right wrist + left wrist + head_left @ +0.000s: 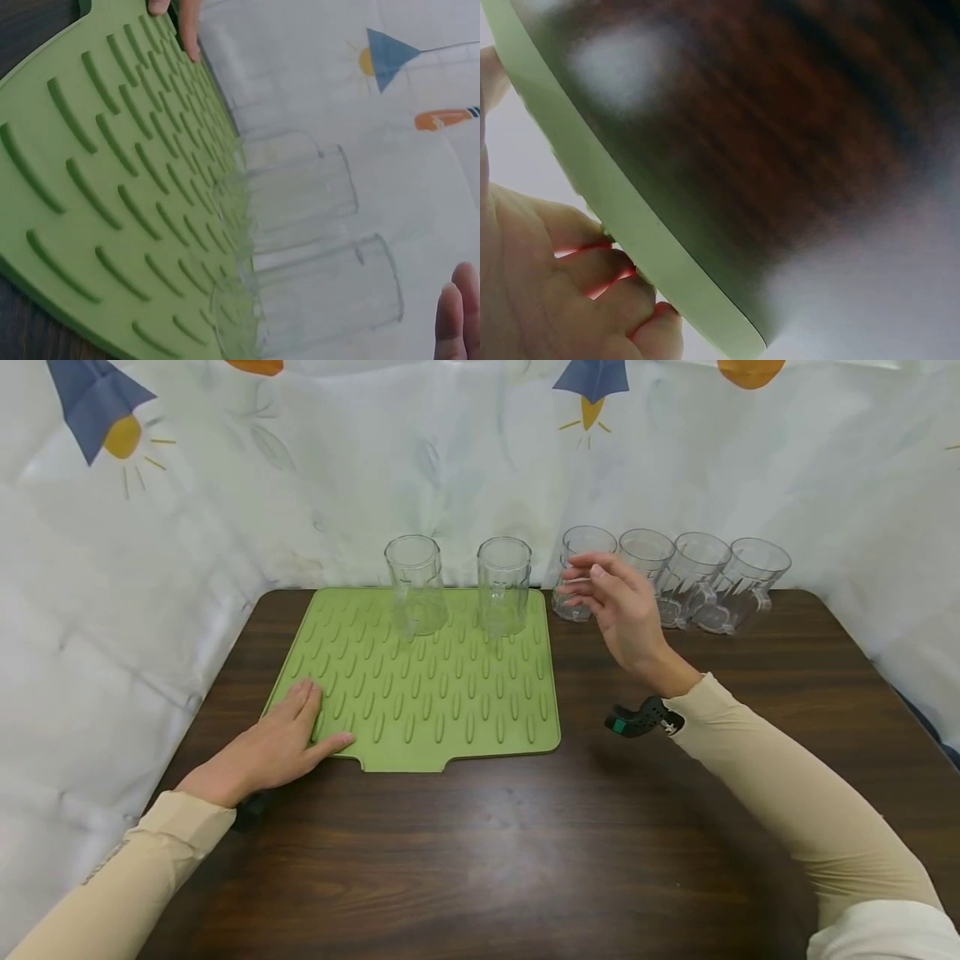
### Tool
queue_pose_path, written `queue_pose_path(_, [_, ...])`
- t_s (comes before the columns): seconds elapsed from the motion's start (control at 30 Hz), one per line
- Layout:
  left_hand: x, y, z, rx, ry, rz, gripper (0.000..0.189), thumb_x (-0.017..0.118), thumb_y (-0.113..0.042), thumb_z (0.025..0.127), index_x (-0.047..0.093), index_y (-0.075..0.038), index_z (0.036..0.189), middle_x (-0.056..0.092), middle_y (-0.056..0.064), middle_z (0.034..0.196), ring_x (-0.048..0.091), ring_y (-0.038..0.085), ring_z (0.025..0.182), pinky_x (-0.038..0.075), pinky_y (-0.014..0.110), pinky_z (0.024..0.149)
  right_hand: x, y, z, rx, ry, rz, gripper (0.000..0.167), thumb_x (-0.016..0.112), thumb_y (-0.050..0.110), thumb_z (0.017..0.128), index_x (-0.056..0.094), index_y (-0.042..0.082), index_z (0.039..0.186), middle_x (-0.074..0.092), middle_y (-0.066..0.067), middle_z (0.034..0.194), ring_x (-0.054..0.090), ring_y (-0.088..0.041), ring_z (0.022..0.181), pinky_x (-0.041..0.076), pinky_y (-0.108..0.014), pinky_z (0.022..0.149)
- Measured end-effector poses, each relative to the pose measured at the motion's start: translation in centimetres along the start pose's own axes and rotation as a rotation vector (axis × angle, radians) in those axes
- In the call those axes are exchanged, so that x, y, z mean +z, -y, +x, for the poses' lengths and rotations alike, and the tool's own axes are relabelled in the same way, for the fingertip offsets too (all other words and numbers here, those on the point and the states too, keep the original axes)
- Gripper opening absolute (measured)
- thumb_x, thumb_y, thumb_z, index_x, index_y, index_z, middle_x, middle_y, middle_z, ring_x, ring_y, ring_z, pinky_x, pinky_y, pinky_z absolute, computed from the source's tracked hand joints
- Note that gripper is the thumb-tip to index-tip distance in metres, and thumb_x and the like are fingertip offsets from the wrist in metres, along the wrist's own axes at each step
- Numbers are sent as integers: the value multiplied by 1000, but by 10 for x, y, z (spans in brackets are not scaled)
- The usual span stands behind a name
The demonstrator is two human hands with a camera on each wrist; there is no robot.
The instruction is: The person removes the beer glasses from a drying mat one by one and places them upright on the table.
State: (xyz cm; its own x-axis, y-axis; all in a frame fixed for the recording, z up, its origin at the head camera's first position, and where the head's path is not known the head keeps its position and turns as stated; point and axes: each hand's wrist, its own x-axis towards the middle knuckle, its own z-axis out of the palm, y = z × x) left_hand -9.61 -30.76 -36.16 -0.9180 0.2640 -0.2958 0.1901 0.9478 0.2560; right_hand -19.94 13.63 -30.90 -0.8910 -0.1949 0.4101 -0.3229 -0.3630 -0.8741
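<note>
My left hand (281,739) lies with outstretched fingers on the front left corner of a green ribbed mat (420,693); the left wrist view shows its fingers (622,292) along the edge of the mat. Two clear glass mugs stand at the mat's back edge, a left mug (417,597) and a right mug (504,597). Raised to the right of the mat, my right hand (622,614) has loosely bent fingers and nothing in them. It overlaps another clear mug (588,539) in the head view. The right wrist view catches only its fingertips (454,322), apart from the mugs.
Several clear mugs form a row at the back right, ending with a handled mug (750,577). Everything stands on a dark wooden table (510,860). A white patterned curtain (465,460) hangs right behind the mugs and along the left side.
</note>
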Motion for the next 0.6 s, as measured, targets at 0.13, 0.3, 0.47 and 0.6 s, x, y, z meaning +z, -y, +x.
queue_pose_path(0.13, [1,0,0,-8,7,-1,110,46,-68,102,2,14,161,-5,37,169,3,55,158,18,70,125,11,-8,1,19,29,2,31,48,14,105,66,1,127,76,-2,111,74,-16,102,59,-27,87])
queue_pose_path(0.3, [2,1,-1,-15,10,5,110,46,-68,102,3,14,161,-4,38,169,3,55,158,18,71,124,25,-16,4,42,62,-3,42,47,16,106,58,-9,137,77,0,115,73,-15,107,58,-26,91])
queue_pose_path(0.47, [1,0,-2,-13,6,13,110,45,-68,102,3,15,160,-4,38,168,4,56,157,19,70,124,39,-23,6,61,83,-3,45,45,15,106,54,-14,139,77,2,115,73,-14,108,58,-27,92])
queue_pose_path(0.6, [0,-1,-1,-12,6,17,110,46,-68,102,4,16,160,-3,39,168,4,56,157,19,71,124,47,-31,6,89,101,-19,46,44,14,106,53,-14,142,76,5,115,72,-13,109,57,-28,96])
